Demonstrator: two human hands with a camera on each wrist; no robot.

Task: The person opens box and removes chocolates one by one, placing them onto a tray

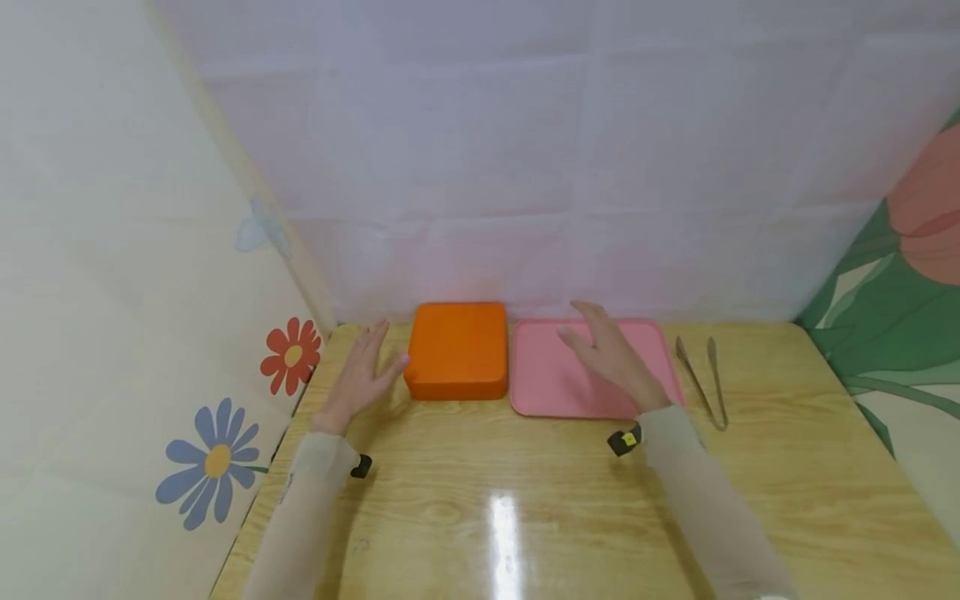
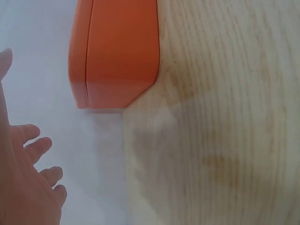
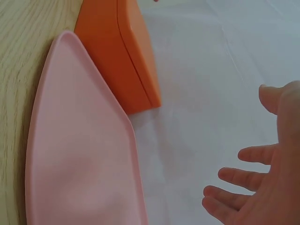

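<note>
An orange box (image 1: 459, 350) with a seam below its top stands at the back of the wooden table; its side fills the upper part of the left wrist view. My left hand (image 1: 362, 380) hovers to the left of the box, fingers spread and holding nothing. To the right of the box lies a shallow pink tray (image 1: 540, 367) with a raised rim. Above this tray my right hand (image 1: 611, 354) is held, fingers extended, thumb apart, nothing in it. In the right wrist view the tray (image 3: 84, 140) appears close beside the orange box (image 3: 110, 51).
Metal tongs (image 1: 720, 392) lie spread on the table to the right of the tray. A pale cloth wall (image 1: 480, 167) rises directly behind the box and tray. Flower-patterned panels (image 1: 217, 460) stand at both sides. Wooden tabletop (image 1: 465, 517) extends toward the front.
</note>
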